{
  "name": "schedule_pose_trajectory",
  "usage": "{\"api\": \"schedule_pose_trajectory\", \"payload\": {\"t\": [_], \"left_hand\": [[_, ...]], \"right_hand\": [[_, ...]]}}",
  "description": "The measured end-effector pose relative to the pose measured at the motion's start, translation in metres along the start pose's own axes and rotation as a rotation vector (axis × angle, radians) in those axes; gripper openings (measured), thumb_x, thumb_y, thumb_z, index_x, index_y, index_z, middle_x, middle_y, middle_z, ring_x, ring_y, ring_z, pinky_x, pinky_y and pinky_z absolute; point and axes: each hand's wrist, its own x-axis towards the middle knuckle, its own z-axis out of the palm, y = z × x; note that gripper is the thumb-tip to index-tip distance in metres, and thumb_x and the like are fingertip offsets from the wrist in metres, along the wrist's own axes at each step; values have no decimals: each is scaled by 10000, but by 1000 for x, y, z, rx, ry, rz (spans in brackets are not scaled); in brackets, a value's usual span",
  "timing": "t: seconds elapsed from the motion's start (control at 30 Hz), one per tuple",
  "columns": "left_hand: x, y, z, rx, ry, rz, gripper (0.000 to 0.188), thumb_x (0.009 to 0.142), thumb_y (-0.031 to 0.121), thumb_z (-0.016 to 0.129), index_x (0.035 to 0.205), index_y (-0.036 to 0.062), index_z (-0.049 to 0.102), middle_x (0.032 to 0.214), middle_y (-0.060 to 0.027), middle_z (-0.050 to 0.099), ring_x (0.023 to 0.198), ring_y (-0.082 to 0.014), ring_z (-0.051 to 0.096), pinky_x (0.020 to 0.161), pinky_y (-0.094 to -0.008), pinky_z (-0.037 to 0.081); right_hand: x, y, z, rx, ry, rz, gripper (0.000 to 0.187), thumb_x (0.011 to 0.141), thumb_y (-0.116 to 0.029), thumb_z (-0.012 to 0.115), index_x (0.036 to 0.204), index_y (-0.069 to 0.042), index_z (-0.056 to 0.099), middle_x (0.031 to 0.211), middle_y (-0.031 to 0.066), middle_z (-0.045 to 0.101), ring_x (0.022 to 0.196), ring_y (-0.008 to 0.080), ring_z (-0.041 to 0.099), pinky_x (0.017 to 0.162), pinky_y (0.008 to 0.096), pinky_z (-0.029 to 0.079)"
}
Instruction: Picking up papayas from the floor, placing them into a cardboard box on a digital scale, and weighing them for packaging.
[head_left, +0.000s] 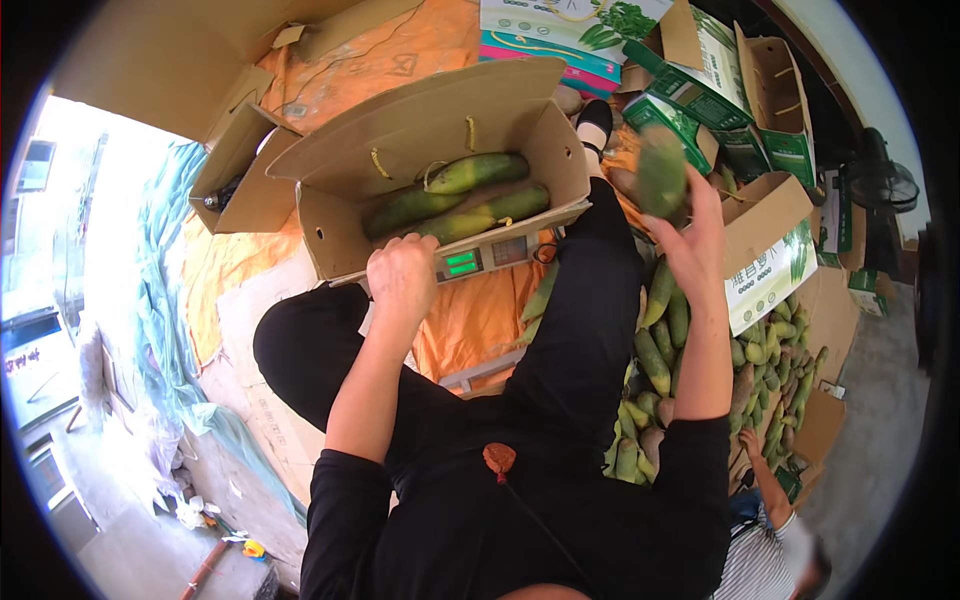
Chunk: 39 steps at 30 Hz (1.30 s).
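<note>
An open cardboard box with yellow cord loops stands in front of me, holding three long green radishes on their sides. My left hand is closed over the near edge of this box, next to a scale's lit green display. Off to the right, my right hand grips another green radish, raised and blurred by motion. Beneath the right forearm lies a pile of green radishes.
Printed green-and-white cartons crowd the far right. Nearer stands an open white carton beside more heaped radishes. A smaller box sits left. At lower right, another person reaches toward the heap. Orange sheeting covers the floor.
</note>
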Motion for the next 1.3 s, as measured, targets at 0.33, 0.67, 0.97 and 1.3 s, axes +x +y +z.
{"api": "schedule_pose_trajectory", "payload": {"t": [0.33,0.67,0.97,1.3], "left_hand": [[1,2,-6,51,-32,-57,77,763,134,635,830,104,657,829,-67,645,818,-260,642,698,-417,514],[4,8,-8,33,-87,-83,115,762,124,647,871,90,661,853,-89,646,819,-285,635,703,-423,509],[4,4,-7,28,-62,-69,164,765,113,626,920,117,678,874,-78,653,838,-281,631,722,-419,507],[8,8,-8,-67,-54,-101,137,771,119,633,896,121,690,854,-68,653,843,-272,626,732,-408,500]], "right_hand": [[50,-132,116,-200,-284,-460,569,672,-222,777,1182,-154,535,1046,38,607,1047,233,544,774,392,437],[28,-120,136,64,-264,-297,407,740,-221,713,1123,-140,601,987,53,627,996,239,563,804,397,431],[-27,96,58,-38,-61,405,248,789,-218,667,991,-79,633,943,126,652,915,320,623,761,419,491],[-148,283,59,-443,-218,999,657,709,-254,742,1295,-79,500,1249,180,567,1158,357,537,960,426,453]]}}
